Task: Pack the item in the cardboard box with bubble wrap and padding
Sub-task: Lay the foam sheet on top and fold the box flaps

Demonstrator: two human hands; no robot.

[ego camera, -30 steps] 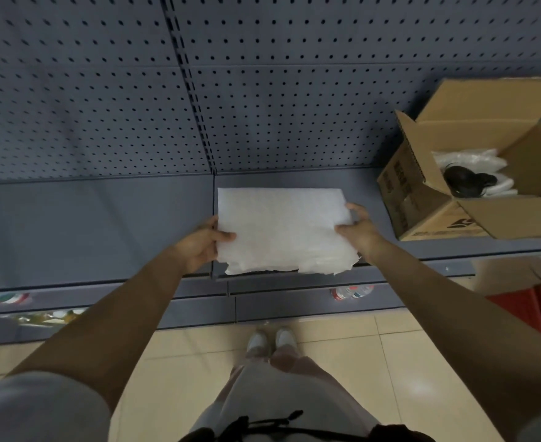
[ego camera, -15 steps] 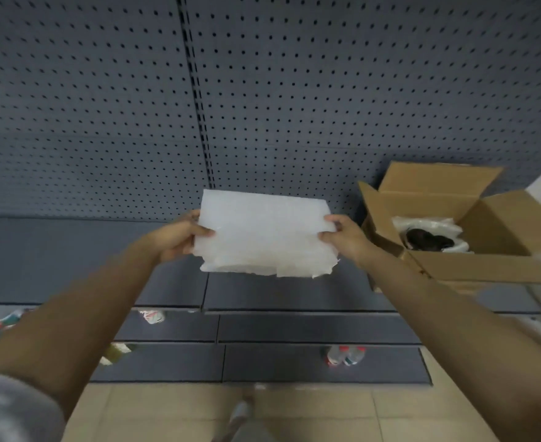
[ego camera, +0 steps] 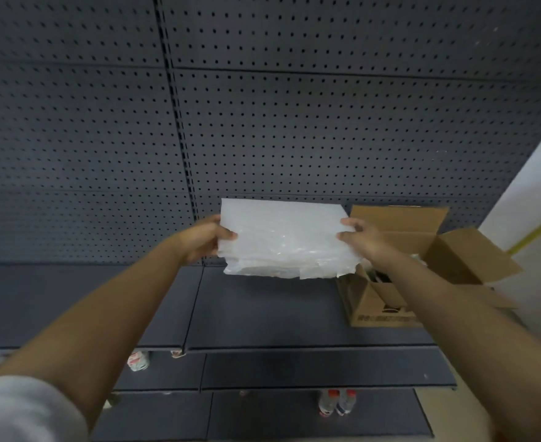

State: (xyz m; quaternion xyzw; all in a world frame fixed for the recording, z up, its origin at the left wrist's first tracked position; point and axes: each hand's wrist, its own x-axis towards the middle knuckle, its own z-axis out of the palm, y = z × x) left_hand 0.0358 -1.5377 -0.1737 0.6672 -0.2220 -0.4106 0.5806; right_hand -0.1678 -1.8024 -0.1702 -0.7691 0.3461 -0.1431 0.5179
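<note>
Lower shelves at far left carry a few small packets, blurred, not identifiable. Left hand [ego camera: 203, 239] grips the left edge of the folded bubble wrap [ego camera: 283, 239], fingers closed over it. The wrap is a flat, layered, translucent white pad, held level in the air above the dark shelf [ego camera: 263, 307], touching nothing but the hands. Right hand [ego camera: 357, 236] pinches the pad's right edge, thumb on top. Just right of that, the cardboard box [ego camera: 381, 309] stands on the shelf with flaps open; its right flap splays outward. The right forearm hides most of the inside; the item cannot be made out. Step in hand, by judgement: carrying padding to the box. Next move calls for shifting the pad right over the opening, then lowering it in, likely bending it to fit between the flaps.
</note>
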